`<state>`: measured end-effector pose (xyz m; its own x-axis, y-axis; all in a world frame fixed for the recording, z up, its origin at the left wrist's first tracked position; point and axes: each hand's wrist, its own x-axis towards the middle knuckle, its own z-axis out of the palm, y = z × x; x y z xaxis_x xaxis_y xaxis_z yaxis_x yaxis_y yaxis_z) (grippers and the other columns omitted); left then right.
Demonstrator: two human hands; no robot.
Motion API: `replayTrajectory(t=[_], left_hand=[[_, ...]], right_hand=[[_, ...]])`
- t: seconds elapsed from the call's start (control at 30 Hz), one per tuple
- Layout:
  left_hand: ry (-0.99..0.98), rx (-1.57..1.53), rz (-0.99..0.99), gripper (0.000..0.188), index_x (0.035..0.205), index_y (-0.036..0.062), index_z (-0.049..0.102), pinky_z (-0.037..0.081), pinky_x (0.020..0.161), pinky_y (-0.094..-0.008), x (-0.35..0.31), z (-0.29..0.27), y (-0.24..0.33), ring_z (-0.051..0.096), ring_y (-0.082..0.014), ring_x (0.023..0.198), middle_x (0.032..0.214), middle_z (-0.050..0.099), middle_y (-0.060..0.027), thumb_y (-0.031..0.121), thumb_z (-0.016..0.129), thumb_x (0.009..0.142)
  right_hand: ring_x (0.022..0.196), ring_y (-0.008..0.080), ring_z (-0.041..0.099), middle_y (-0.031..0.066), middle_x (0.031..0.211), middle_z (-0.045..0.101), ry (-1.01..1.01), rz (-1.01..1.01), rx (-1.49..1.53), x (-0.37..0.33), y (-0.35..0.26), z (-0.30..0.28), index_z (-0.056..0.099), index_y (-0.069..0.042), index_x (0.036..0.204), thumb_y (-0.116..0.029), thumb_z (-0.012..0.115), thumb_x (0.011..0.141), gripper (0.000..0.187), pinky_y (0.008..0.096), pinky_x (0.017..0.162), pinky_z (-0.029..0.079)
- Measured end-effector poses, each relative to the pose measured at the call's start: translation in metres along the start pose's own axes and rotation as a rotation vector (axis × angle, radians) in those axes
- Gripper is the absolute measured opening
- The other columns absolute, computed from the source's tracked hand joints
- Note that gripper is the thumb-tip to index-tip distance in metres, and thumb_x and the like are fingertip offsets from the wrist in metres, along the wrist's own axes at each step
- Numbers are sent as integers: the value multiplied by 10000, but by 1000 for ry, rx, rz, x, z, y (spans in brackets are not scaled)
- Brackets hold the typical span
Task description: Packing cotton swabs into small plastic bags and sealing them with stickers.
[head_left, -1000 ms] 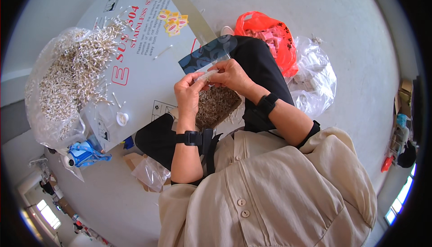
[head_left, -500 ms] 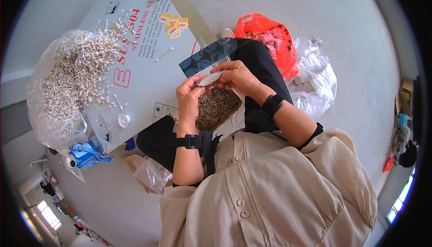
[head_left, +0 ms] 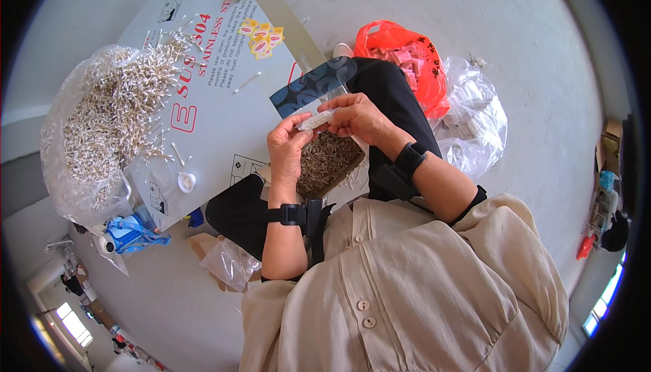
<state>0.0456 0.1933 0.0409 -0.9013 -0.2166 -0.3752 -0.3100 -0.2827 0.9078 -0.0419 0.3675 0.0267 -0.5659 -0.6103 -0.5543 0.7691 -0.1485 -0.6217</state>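
My left hand [head_left: 287, 143] and my right hand [head_left: 357, 115] pinch opposite ends of a small clear pack of cotton swabs [head_left: 316, 121]. White tips show packed close together inside its plastic. Right below, between my legs, sits a cardboard box [head_left: 352, 163] filled with loose cotton swabs [head_left: 324, 162]. At the left, on the table [head_left: 224, 118], a big clear plastic bag [head_left: 54, 128] lies open, with a heap of cotton swabs [head_left: 119, 111] spilling out of it. A dark blue patterned sheet [head_left: 298, 94] lies just beyond my hands.
Small yellow-and-white boxes [head_left: 263, 36] lie at the table's far edge. A round white lid or cup [head_left: 186, 181] stands near the heap. On the floor at right are a red bag [head_left: 434, 77] with pink packs and a clear bag [head_left: 478, 128]. A blue strapped item [head_left: 132, 233] sits left.
Both hands stay in nearly the same place, shifting only slightly, with the pack of swabs still between them. The rest looks the same.
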Motion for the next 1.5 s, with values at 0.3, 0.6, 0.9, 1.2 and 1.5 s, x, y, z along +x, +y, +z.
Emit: replayTrajectory(t=[0.3, 0.6, 0.9, 1.2, 1.5], left_hand=[[8, -4, 1, 310, 1139, -70, 653, 569, 802, -286, 0, 1, -1, 684, -164, 856, 1006, 693, -120, -75, 601, 834], [-9, -13, 5, 302, 1140, -67, 655, 563, 805, -272, -3, -1, -3, 655, -133, 873, 1017, 685, -105, -62, 608, 842], [78, -250, 265, 290, 1126, -64, 631, 520, 902, -279, -9, 13, -3, 630, -142, 951, 1095, 652, -148, -46, 661, 838], [66, -50, 163, 311, 1037, -34, 662, 521, 842, -267, -11, 14, 8, 629, -134, 919, 1009, 664, -72, 3, 804, 763], [65, 403, 524, 295, 1010, 13, 701, 498, 848, -303, -17, 20, 19, 628, -182, 947, 1004, 672, -70, 9, 807, 735]], right_hand=[[636, 119, 662, 103, 841, 706, 3, -7, -8, 0, 2, 0, 674, 28, 1091, -6, 626, 832, 266, 228, 557, 523], [665, 111, 657, 61, 856, 701, 14, 36, 14, -5, 1, 3, 684, -17, 1062, -119, 670, 891, 199, 224, 595, 529], [683, 62, 583, -18, 780, 608, -5, -257, -221, -4, 18, -1, 602, -67, 846, -30, 757, 793, 168, 213, 620, 471], [786, 122, 567, 25, 841, 646, 53, -618, -659, -16, 4, 24, 618, -45, 967, 13, 774, 707, 309, 286, 716, 479], [894, 236, 627, 74, 943, 701, 119, -765, -812, -21, -1, 31, 712, -54, 991, -6, 768, 688, 312, 345, 796, 500]])
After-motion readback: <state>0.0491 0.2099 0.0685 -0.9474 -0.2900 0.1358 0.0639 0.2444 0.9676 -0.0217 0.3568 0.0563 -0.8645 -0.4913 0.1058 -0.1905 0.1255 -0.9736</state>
